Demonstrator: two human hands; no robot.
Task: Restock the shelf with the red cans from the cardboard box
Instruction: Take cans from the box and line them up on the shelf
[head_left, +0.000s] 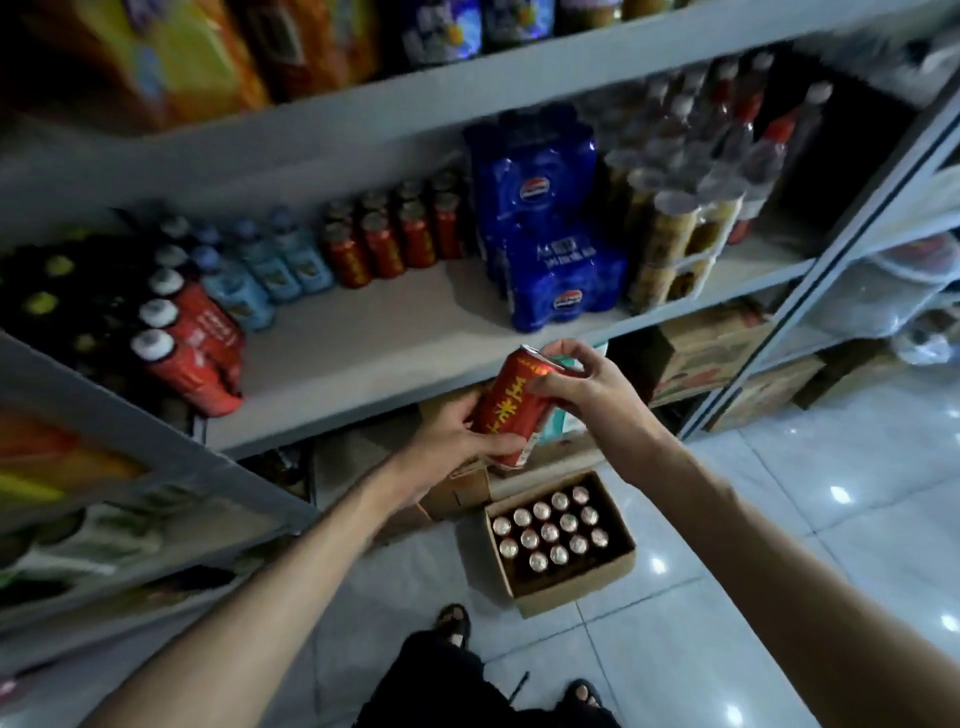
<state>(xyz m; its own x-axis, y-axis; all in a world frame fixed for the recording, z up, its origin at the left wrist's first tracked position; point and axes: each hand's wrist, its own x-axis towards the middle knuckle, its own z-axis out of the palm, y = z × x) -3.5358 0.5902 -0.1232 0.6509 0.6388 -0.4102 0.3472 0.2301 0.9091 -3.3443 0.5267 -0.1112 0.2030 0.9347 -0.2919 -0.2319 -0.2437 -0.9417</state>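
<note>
Both hands hold one red can (511, 405) in the air just in front of the front edge of the middle shelf (374, 332), roughly at its mid-length and directly above the cardboard box (576, 592) on the floor. The left hand (457, 431) wraps the lower half of the can from the left, fingers curled round its body and thumb across the printed face near the base. The right hand (582, 384) comes in from the right and pinches the upper end, thumb on the side wall below the rim and fingers arched over the top. The can is tilted, its top leaning up and to the right, its base towards the person. On the shelf behind it, a block of upright red cans (389, 239) stands towards the back edge, with light blue bottles (265, 265) just to its left and wrapped blue packs (550, 223) just to its right; the board in front of those cans is bare down to the front edge. The cardboard box sits open on the tiled floor (779, 519), with boxed cans (550, 530) upright in rows, their tops showing, gathered towards its far side.
</note>
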